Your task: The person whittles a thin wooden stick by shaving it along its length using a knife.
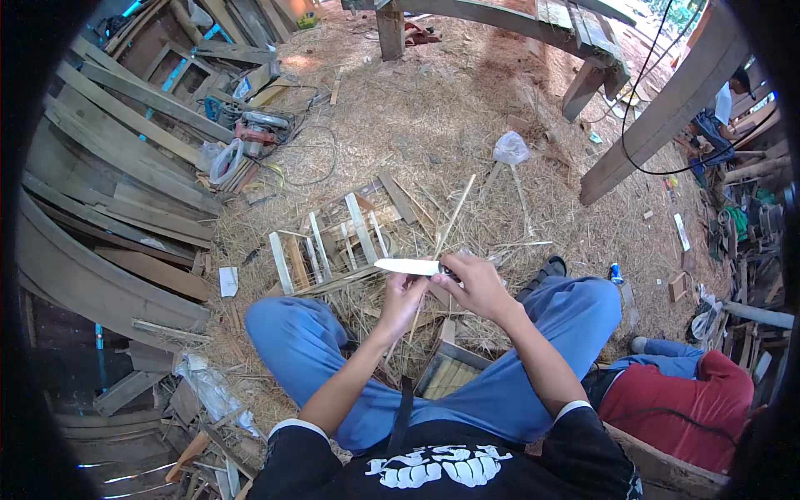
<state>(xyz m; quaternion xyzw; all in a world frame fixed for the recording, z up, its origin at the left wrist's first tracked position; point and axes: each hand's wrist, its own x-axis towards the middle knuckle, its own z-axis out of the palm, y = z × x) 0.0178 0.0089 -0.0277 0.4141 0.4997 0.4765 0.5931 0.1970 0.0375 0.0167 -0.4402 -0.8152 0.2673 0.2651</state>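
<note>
My right hand (477, 287) is closed round the dark handle of a knife (406, 266), whose broad pale blade points left. Just below the blade, my left hand (400, 304) pinches a thin wooden strip (454, 217). The strip runs from beyond the knife down between my legs; where blade and strip meet is hidden by my fingers. Both hands are close together above my crossed legs. Past them on the ground lies a small frame of pale wooden slats (361, 229), with loose strips around it.
Straw-like shavings (400, 125) cover the ground. Boards (125, 200) are stacked at the left, near a red power tool (254, 133). A wooden post (667, 108) slants at the right. Another person in a red shirt (679, 408) is close at my right; a further person (717, 125) is beyond.
</note>
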